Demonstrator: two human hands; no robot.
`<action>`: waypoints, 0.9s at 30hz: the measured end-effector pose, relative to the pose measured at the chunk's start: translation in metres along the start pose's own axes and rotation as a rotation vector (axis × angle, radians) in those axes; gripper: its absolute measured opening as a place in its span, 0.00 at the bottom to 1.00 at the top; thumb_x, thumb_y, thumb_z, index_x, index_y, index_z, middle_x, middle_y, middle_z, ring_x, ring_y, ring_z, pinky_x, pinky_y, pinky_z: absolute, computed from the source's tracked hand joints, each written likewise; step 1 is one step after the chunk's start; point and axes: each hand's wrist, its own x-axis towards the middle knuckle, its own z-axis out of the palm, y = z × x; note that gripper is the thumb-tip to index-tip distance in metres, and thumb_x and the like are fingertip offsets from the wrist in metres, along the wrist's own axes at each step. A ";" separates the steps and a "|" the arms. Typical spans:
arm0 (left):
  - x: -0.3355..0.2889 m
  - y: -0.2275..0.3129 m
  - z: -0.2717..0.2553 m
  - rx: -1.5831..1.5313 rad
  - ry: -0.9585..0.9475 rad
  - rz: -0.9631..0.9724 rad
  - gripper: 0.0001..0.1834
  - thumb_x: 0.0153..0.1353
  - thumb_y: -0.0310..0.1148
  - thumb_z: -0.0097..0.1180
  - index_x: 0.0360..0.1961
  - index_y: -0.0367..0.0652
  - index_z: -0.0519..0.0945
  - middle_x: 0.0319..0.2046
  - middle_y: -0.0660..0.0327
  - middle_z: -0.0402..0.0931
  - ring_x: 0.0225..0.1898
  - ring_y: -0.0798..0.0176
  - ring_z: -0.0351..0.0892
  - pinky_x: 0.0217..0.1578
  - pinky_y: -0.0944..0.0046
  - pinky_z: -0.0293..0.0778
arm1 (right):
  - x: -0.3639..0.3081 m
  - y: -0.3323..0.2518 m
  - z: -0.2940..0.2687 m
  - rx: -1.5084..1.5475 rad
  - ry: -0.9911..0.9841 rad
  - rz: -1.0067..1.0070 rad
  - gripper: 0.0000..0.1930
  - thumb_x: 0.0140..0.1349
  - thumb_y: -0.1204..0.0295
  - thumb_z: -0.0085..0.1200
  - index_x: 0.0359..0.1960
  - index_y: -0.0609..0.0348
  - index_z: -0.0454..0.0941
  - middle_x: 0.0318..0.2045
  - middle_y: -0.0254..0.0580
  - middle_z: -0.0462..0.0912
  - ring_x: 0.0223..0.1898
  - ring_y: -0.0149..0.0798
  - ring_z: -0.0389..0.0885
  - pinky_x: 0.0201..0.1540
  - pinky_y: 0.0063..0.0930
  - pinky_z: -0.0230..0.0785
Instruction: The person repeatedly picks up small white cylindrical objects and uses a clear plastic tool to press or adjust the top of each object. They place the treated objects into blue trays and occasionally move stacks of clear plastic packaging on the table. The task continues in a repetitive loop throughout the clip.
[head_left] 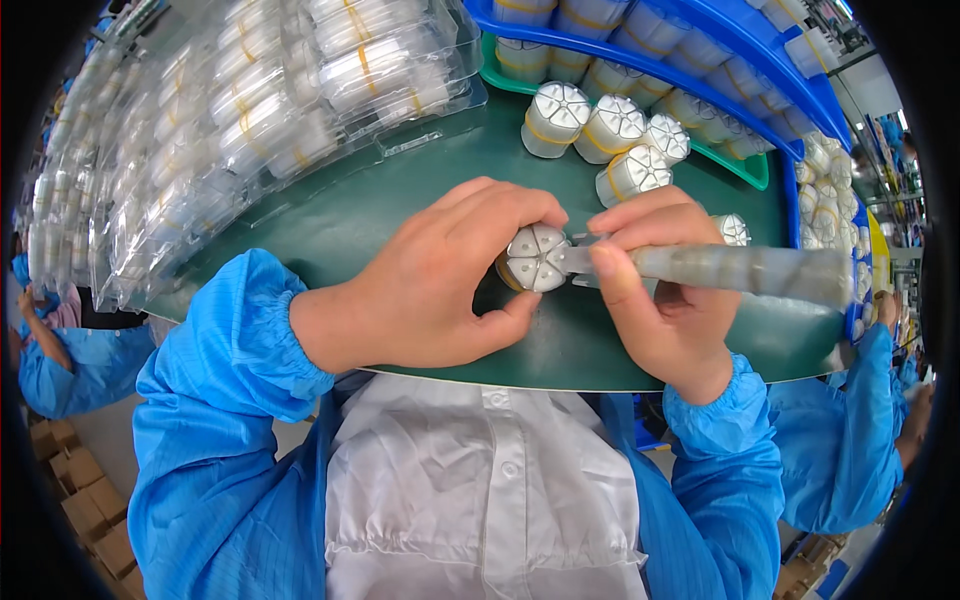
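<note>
My left hand [430,275] is curled round a short white cylinder [538,258] with a wedge-segmented top that faces up and a yellowish band round its side. In my right hand [680,290] is a long pen-like tool with a grey, wrapped-looking handle [760,272]. Its narrow front end reaches the right edge of the cylinder's top; whether it touches there I cannot tell. Small prongs show beside this front end. Just beyond my hands stand similar banded cylinders [556,118], several in a group. Another cylinder [734,230] is partly hidden behind my right hand.
Clear plastic trays [400,140] with banded white cylinders are stacked at the left on the green tabletop [390,200]. A green tray [745,172] and blue bins [640,50] full of cylinders line the far right. Co-workers in blue sleeves [840,430] sit on both sides.
</note>
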 end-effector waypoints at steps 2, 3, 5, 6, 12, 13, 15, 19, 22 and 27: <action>0.000 0.000 0.001 -0.014 0.016 0.006 0.33 0.46 0.29 0.74 0.54 0.38 0.73 0.48 0.53 0.75 0.44 0.53 0.76 0.43 0.59 0.75 | -0.001 0.001 0.003 0.008 -0.017 0.006 0.08 0.57 0.83 0.65 0.28 0.62 0.77 0.30 0.42 0.80 0.33 0.39 0.82 0.24 0.29 0.68; 0.000 0.001 0.001 -0.026 0.039 0.006 0.33 0.46 0.29 0.74 0.54 0.38 0.73 0.48 0.54 0.75 0.45 0.53 0.76 0.43 0.59 0.75 | -0.002 0.001 0.004 0.009 -0.015 0.002 0.08 0.57 0.84 0.65 0.28 0.62 0.77 0.30 0.42 0.80 0.33 0.39 0.81 0.24 0.28 0.68; 0.000 0.002 0.001 -0.010 0.033 -0.043 0.33 0.46 0.28 0.74 0.55 0.38 0.73 0.49 0.54 0.75 0.45 0.54 0.76 0.43 0.59 0.75 | -0.002 0.001 0.004 0.004 -0.029 0.002 0.08 0.57 0.84 0.64 0.28 0.62 0.77 0.29 0.41 0.80 0.32 0.39 0.81 0.23 0.28 0.68; -0.001 0.001 0.001 0.020 0.003 -0.088 0.33 0.46 0.27 0.74 0.55 0.38 0.73 0.49 0.54 0.75 0.45 0.54 0.76 0.43 0.59 0.75 | -0.001 0.001 0.004 -0.004 -0.040 0.000 0.08 0.57 0.84 0.64 0.28 0.62 0.77 0.29 0.41 0.80 0.33 0.39 0.81 0.24 0.28 0.68; -0.005 -0.002 0.002 -0.012 0.028 -0.028 0.35 0.46 0.26 0.74 0.56 0.37 0.71 0.48 0.54 0.75 0.44 0.54 0.76 0.45 0.59 0.75 | -0.005 0.007 0.005 -0.033 0.070 -0.091 0.07 0.57 0.84 0.65 0.30 0.63 0.77 0.29 0.42 0.80 0.30 0.38 0.81 0.24 0.27 0.69; -0.005 -0.002 0.001 -0.026 0.021 -0.011 0.35 0.46 0.26 0.74 0.57 0.37 0.71 0.47 0.54 0.75 0.44 0.54 0.76 0.45 0.59 0.75 | -0.003 0.007 0.005 -0.045 0.085 -0.098 0.07 0.56 0.84 0.65 0.30 0.63 0.77 0.30 0.42 0.80 0.30 0.37 0.81 0.24 0.26 0.69; -0.005 -0.002 0.001 -0.013 0.003 0.008 0.36 0.46 0.26 0.74 0.57 0.37 0.70 0.47 0.55 0.74 0.44 0.54 0.76 0.45 0.59 0.74 | -0.005 0.003 0.005 -0.001 0.053 -0.029 0.07 0.57 0.84 0.65 0.31 0.64 0.77 0.31 0.43 0.80 0.30 0.36 0.80 0.22 0.24 0.68; -0.003 0.003 0.003 -0.090 0.057 -0.023 0.35 0.47 0.27 0.74 0.57 0.38 0.70 0.47 0.55 0.74 0.45 0.53 0.77 0.45 0.59 0.75 | -0.008 0.004 0.006 0.012 0.026 0.033 0.08 0.57 0.83 0.65 0.32 0.64 0.77 0.34 0.45 0.81 0.30 0.34 0.79 0.20 0.20 0.66; -0.004 0.001 0.005 -0.056 0.013 -0.151 0.30 0.49 0.29 0.71 0.52 0.38 0.71 0.44 0.52 0.72 0.43 0.47 0.76 0.43 0.56 0.75 | -0.005 0.006 0.004 -0.043 -0.037 -0.064 0.08 0.57 0.82 0.66 0.32 0.63 0.77 0.33 0.45 0.81 0.30 0.36 0.80 0.20 0.23 0.68; -0.007 0.004 -0.001 -0.066 -0.002 -0.168 0.29 0.50 0.27 0.73 0.52 0.39 0.73 0.46 0.52 0.73 0.47 0.52 0.77 0.48 0.59 0.75 | -0.003 0.003 0.004 -0.170 0.003 -0.157 0.10 0.52 0.81 0.69 0.30 0.59 0.77 0.31 0.44 0.84 0.30 0.40 0.84 0.23 0.28 0.72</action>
